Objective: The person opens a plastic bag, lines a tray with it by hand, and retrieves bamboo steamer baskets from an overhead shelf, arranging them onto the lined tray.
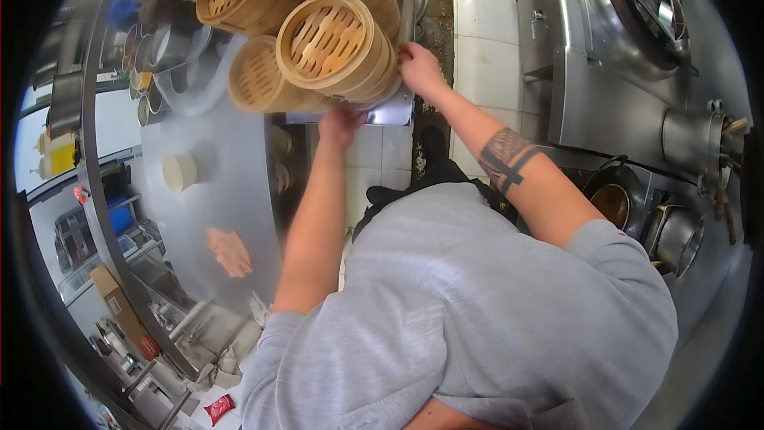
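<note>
Stacks of round bamboo steamers with slatted lids stand on a shiny metal tray in front of me. My left hand is at the tray's near edge, below the front stack, its fingers closed there and partly hidden under the edge. At the tray's right side, my right hand grips the rim with curled fingers. One more steamer stack sits at the left of the front one, reaching over the neighbouring steel counter.
To the left runs a steel counter with a pale round tub and a crumpled pinkish cloth or glove. On the right is a steel stove range with a wok and pots. White floor tiles lie between.
</note>
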Demonstrator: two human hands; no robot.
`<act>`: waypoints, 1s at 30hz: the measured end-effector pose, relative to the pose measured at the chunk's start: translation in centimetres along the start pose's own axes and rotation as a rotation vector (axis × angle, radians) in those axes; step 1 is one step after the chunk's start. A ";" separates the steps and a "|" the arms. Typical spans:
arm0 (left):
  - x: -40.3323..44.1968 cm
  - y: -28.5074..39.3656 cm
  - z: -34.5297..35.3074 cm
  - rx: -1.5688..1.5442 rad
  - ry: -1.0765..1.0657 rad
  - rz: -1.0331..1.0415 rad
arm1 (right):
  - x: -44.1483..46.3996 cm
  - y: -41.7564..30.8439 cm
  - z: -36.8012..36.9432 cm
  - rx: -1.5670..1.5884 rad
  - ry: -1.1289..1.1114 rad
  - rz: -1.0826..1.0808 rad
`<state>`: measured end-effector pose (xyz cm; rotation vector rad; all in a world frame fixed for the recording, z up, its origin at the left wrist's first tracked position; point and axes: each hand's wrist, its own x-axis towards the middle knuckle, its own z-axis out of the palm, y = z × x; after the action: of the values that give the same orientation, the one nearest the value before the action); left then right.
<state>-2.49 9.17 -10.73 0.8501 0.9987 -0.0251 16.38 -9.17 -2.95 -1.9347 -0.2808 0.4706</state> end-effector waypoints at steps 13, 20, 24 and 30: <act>-6.7 0.9 6.1 -0.343 0.126 -0.149 | 4.9 -0.2 -0.3 -0.177 -0.432 0.396; -7.0 1.3 7.2 -0.482 0.165 0.020 | 3.7 0.1 0.3 -0.355 -0.133 0.192; -4.6 0.6 4.8 -0.562 0.170 -0.050 | 4.2 0.7 0.0 0.059 -0.168 0.207; -3.2 0.3 4.3 -0.434 0.226 -0.062 | 4.7 2.1 -0.1 0.258 -0.073 0.397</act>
<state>-1.08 5.51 -7.07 0.4284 1.1870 0.2320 20.58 -8.14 -5.77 -1.7216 0.1191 0.7989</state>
